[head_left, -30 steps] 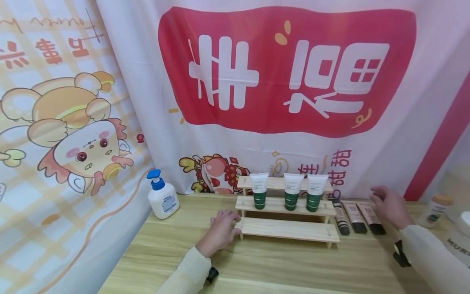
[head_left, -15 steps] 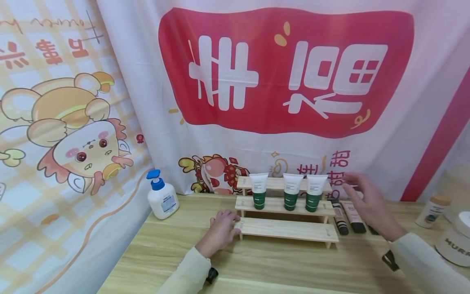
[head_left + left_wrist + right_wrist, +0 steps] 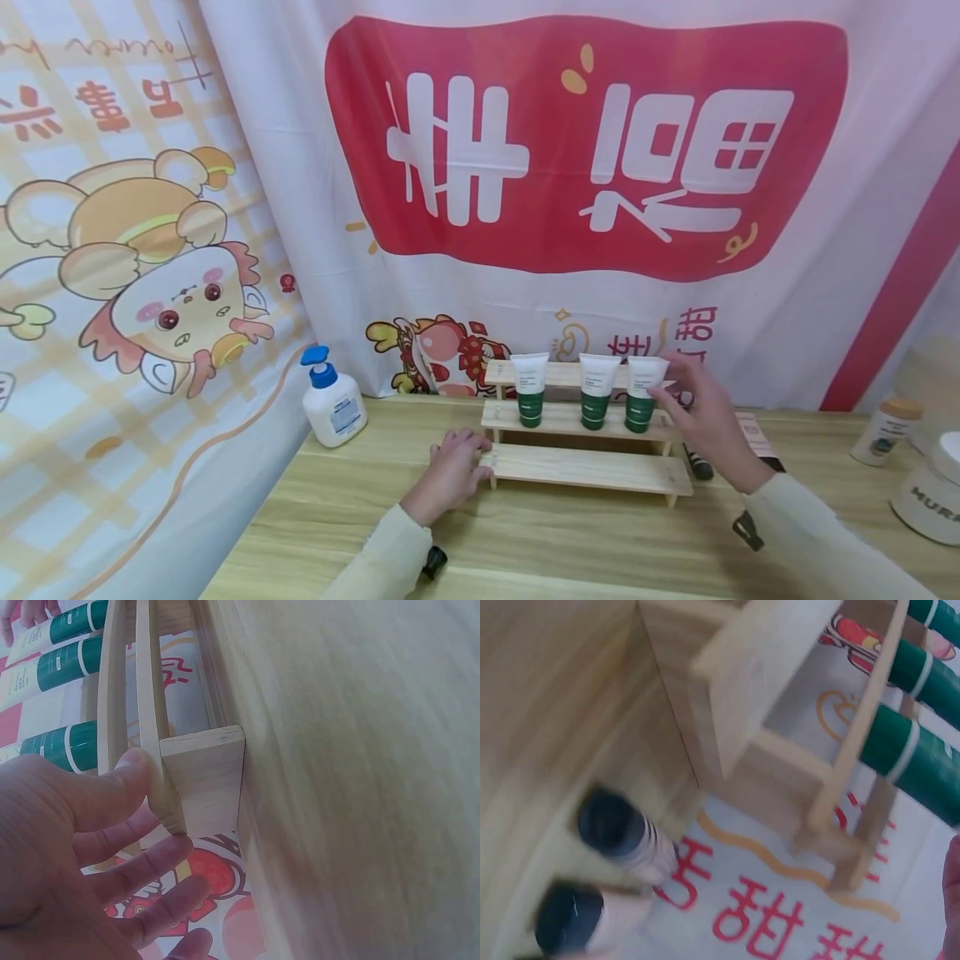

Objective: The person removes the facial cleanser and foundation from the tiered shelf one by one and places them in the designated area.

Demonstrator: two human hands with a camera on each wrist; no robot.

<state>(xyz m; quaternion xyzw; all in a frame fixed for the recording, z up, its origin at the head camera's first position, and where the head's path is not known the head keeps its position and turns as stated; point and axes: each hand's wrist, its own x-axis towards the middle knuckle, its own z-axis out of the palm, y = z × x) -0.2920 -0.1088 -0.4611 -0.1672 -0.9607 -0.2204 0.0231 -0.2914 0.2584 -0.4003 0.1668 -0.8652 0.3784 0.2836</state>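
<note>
My left hand (image 3: 450, 467) grips the left end of a stepped wooden display rack (image 3: 592, 467), thumb on one side of the lowest shelf and fingertips on the other. On the middle shelf, three white tubes with green lower parts stand upright: a left tube (image 3: 530, 387), a middle tube (image 3: 597, 387) and a right tube (image 3: 642, 387). Curved around the air at the right tube's right edge is my right hand (image 3: 705, 417), its thumb overlapping the tube in the head view. The right wrist view shows the thumb (image 3: 951, 892) just beside that tube (image 3: 922, 761).
Dark-capped tubes, including a striped one (image 3: 622, 829) and a pink one (image 3: 577, 919), lie right of the rack, partly behind my right arm. A pump bottle (image 3: 333, 404) stands at left. A small bottle (image 3: 885, 429) and white jar (image 3: 933, 492) are far right. A printed curtain (image 3: 570, 308) hangs behind.
My right hand has moved left from beside the pink tubes, over them, to the right-hand green-and-white tube. The left hand and the rack have stayed put.
</note>
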